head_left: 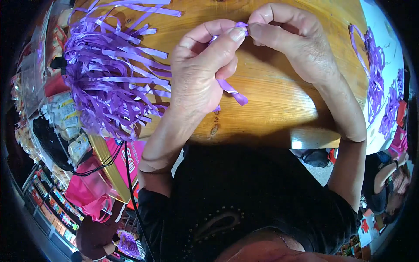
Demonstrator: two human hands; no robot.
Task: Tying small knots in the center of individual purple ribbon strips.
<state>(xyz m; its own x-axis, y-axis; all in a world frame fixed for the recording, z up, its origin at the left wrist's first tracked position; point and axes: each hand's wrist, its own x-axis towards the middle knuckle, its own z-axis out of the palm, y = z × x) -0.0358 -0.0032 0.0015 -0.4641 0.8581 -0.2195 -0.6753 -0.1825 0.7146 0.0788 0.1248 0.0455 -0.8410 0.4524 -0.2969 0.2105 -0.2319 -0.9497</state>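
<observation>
Wooden table: brown, glossy, knotted board [270, 115]; spans the far and middle part of the scene, with its near edge in front of the person's dark top [262, 187].
White surface: pale panel [388, 30]; lies along the right side of the wooden table.
Ribbon pile: large heap of shiny purple strips [100, 83]; sits at the left of the table, loose ends spread toward the left hand.
Ribbon bunch: long, narrow purple bundle [375, 74]; lies at the right, on the white surface, well apart from both hands.
Pink bag: bright pink, with handles [85, 190]; located at the near left, below table level.
Left hand: positioned over the table [200, 65], right of the ribbon pile; thumb and forefinger pinch the ribbon strip, remaining fingers curled inward.
Right hand: positioned over the table [297, 43], close beside the left fingertips; thumb and forefinger pinch the same strip, other fingers bent and partly hidden.
Ribbon strip: single purple length [235, 94]; small gathered part held between the two sets of fingertips, one end hanging below the left hand. Whether the gathered part is knotted: cannot be determined.
Black cord: thin line [131, 183]; runs down at the near left, beside the left forearm.
</observation>
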